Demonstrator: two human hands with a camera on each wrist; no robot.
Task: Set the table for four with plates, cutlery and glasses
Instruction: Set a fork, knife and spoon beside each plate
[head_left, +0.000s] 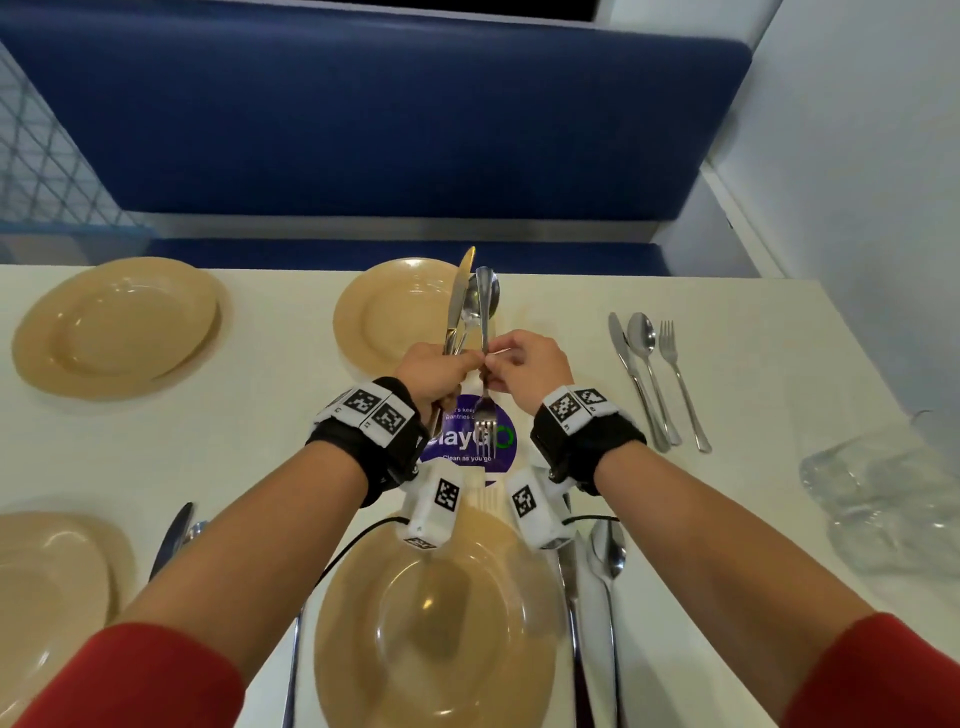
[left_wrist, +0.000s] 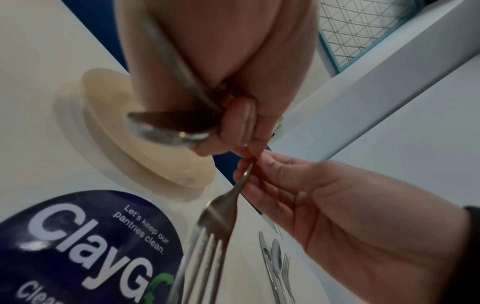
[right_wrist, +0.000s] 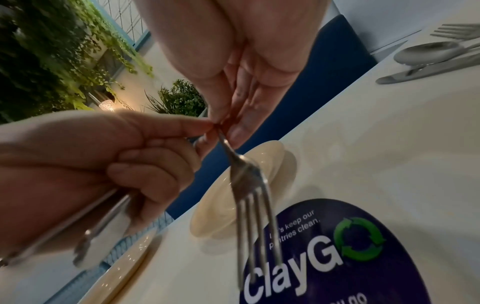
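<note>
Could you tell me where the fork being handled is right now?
In the head view, the fork hangs tines-down, pinched by the right hand, above the purple sticker.

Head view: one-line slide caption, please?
Left hand holds knife and spoon; right hand pinches inverted fork.

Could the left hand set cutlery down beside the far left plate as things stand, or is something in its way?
Probably yes. The left hand grips a knife and spoon above the table, and the stretch between it and the far left plate looks bare. The right hand pinches the fork.
</note>
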